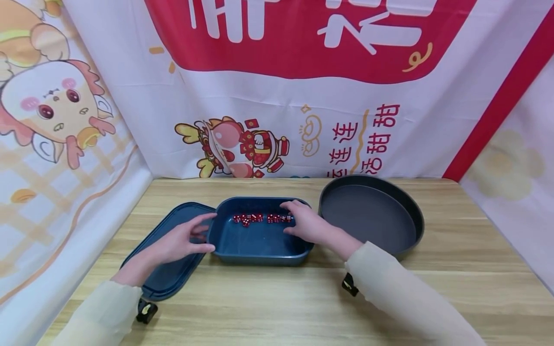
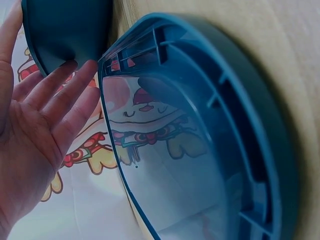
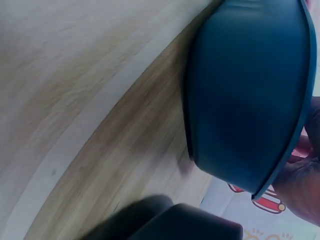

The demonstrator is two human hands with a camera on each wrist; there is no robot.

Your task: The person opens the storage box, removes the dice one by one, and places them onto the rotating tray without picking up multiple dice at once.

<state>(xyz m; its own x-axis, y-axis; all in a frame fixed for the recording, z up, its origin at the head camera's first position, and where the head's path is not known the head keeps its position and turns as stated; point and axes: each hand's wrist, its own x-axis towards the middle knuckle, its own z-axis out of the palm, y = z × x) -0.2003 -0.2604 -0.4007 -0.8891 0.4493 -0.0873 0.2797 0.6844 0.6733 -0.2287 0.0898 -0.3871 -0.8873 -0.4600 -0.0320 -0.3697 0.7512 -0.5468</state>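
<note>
Small red dice with white pips (image 1: 261,218) lie in a loose row along the far side of the floor of a dark blue rectangular plastic container (image 1: 259,240), which stands on the light wooden tabletop (image 1: 277,298). The right hand (image 1: 305,223) reaches into the container from the right, fingers at the right end of the row; whether its grip pinches a die cannot be told. The left hand (image 1: 183,240), fingers spread and straight, rests against the container's left wall, above the flat dark blue plastic lid (image 1: 169,274) lying just beside the container. A round dark grey metal pan (image 1: 372,216) stands just right of the container.
</note>
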